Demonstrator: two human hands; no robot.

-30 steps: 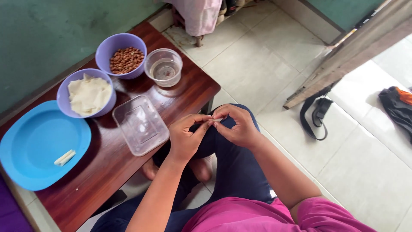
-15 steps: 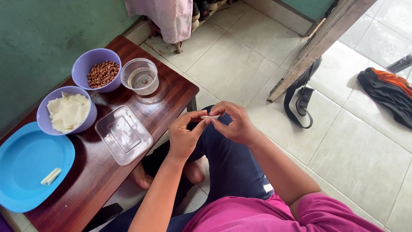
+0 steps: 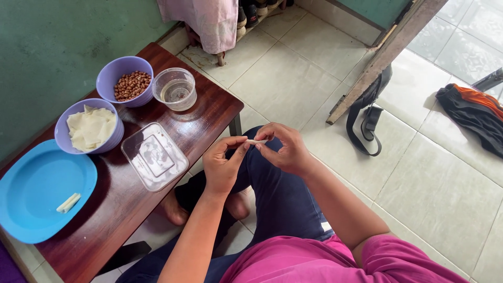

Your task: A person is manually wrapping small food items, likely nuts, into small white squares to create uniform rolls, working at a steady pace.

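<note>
My left hand point(image 3: 222, 163) and my right hand point(image 3: 283, 148) meet above my knees, fingertips pinching a small pale rolled wrapper point(image 3: 257, 141) between them. To the left stands a low dark wooden table point(image 3: 204, 112). On it sit a purple bowl of peanuts point(image 3: 126, 81), a purple bowl of white wrapper sheets point(image 3: 90, 126), a clear cup of water point(image 3: 175, 89), a clear plastic lid point(image 3: 154, 155) and a blue plate point(image 3: 36, 183) with one finished roll point(image 3: 68, 203).
A green wall runs behind the table. Pink cloth point(image 3: 207, 18) hangs at the top over a rack. A wooden door edge point(image 3: 382, 57), a black strap point(image 3: 367, 120) and dark clothing point(image 3: 471, 112) lie on the tiled floor to the right.
The view shifted, so the table slid left in frame. Both hands stay together on the small roll, fingers working it slightly.
</note>
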